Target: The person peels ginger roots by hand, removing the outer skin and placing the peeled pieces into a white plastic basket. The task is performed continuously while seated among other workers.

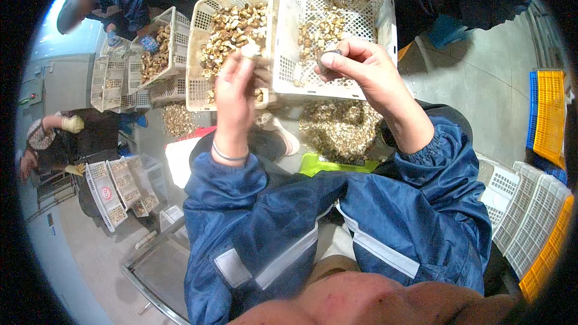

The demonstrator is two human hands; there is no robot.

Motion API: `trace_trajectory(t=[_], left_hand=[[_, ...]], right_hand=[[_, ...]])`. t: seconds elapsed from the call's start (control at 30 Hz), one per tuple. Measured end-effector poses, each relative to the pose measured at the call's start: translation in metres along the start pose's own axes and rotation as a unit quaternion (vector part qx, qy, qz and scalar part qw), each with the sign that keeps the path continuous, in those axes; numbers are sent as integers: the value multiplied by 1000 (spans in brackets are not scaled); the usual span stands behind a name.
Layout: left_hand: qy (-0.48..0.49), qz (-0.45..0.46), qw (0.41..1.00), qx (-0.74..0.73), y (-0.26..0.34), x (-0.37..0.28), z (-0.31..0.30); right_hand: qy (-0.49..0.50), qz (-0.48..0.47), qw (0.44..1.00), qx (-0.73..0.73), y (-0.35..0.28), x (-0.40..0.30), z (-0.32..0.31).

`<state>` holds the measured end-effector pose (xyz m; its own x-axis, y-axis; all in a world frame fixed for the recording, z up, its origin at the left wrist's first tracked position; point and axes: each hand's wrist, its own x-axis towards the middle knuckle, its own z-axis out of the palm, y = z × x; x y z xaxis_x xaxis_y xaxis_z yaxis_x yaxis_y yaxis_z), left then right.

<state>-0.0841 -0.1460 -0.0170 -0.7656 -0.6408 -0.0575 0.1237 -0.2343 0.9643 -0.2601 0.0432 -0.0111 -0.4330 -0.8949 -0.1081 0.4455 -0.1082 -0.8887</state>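
My left hand point(238, 74), blurred, holds a pale mushroom piece point(250, 48) between its fingers over a white plastic crate point(191, 54) of brown and white mushrooms point(239, 22). My right hand point(347, 61) pinches a small dark object point(329, 56) between thumb and fingers; whether it is a blade or a mushroom part I cannot tell. Under the right hand stands a second white plastic crate point(281, 31), with cut mushroom pieces point(325, 27) scattered over its perforated bottom. The two hands are apart.
Mushroom trimmings point(343, 128) lie heaped on the floor before me, beside a green stool point(334, 164). Other people, one with blue patterned gloves point(148, 43), work at the left; another sits at the upper right. Stacked crates point(533, 216) stand right, a metal-framed cart point(158, 271) lower left.
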Motion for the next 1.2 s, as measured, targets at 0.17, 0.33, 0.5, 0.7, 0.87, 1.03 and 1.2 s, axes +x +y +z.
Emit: trace_trajectory(t=[0.17,0.33,0.5,0.7,0.87,1.03,1.2], left_hand=[[212,-3,935,284,-26,44,-85],[152,-5,879,452,-50,45,-91],[1,-21,924,381,-135,79,-42],[-61,-72,831,548,-233,140,-28],[-63,-74,741,664,-288,153,-23],[-62,-66,720,688,-302,158,-13],[-49,-64,722,687,-302,163,-12]], right_hand=[[65,-99,980,-159,7,0,-16],[125,-117,960,-220,-11,3,-22],[132,-151,960,-198,-21,10,-29],[154,-156,954,-206,-29,24,-35],[157,-120,966,-169,-25,31,-51],[181,-145,964,-132,-24,42,-56],[179,-131,968,-121,-24,52,-61]])
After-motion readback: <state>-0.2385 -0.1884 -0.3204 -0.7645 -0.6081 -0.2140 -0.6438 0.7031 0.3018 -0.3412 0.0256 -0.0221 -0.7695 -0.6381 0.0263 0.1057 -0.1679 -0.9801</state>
